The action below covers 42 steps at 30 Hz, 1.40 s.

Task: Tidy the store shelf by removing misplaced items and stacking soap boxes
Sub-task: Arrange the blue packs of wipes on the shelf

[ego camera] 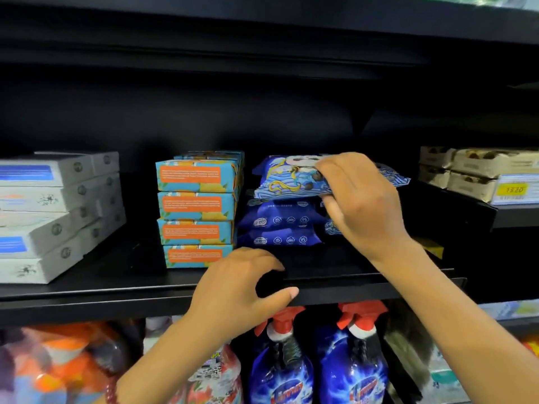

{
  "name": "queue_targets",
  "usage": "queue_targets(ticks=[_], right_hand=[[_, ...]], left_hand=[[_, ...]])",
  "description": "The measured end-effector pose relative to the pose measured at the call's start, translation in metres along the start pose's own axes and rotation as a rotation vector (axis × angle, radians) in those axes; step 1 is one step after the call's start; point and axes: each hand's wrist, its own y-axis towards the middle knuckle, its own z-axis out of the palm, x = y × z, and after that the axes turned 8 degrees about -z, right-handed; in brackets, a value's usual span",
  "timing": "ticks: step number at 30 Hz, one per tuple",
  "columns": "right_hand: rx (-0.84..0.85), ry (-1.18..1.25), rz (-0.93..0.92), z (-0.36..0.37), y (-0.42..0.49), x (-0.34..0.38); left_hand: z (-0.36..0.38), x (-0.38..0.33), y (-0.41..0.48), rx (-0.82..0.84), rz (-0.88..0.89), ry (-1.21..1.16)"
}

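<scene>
A stack of blue and orange soap boxes (197, 211) stands mid-shelf. Right of it lies a pile of dark blue soft packets (278, 225). My right hand (361, 199) grips the top blue patterned packet (287, 177) at its right part, fingers over the top and thumb beneath. My left hand (242, 290) hovers at the black shelf's front edge (116, 293), fingers loosely curled and holding nothing. A leaning stack of grey-white boxes (55, 217) sits at the left.
Beige boxes (478, 170) with a yellow price tag (512, 189) sit on the neighbouring shelf at right. Below are blue spray bottles with red triggers (318, 363) and orange packs (58, 365). A yellow item (431, 246) lies behind my right wrist.
</scene>
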Motion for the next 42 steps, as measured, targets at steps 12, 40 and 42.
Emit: queue_targets(ticks=[12, 40, 42], right_hand=[[0.13, 0.077, 0.001, 0.04, 0.007, 0.005], [0.34, 0.158, 0.06, 0.011, -0.016, -0.008], [0.23, 0.139, 0.12, 0.005, -0.015, -0.014]], left_hand=[[0.002, -0.001, 0.0, -0.006, -0.031, -0.03], [0.002, -0.005, 0.0, 0.018, -0.116, -0.031], [0.003, -0.005, 0.0, 0.022, -0.12, -0.027]])
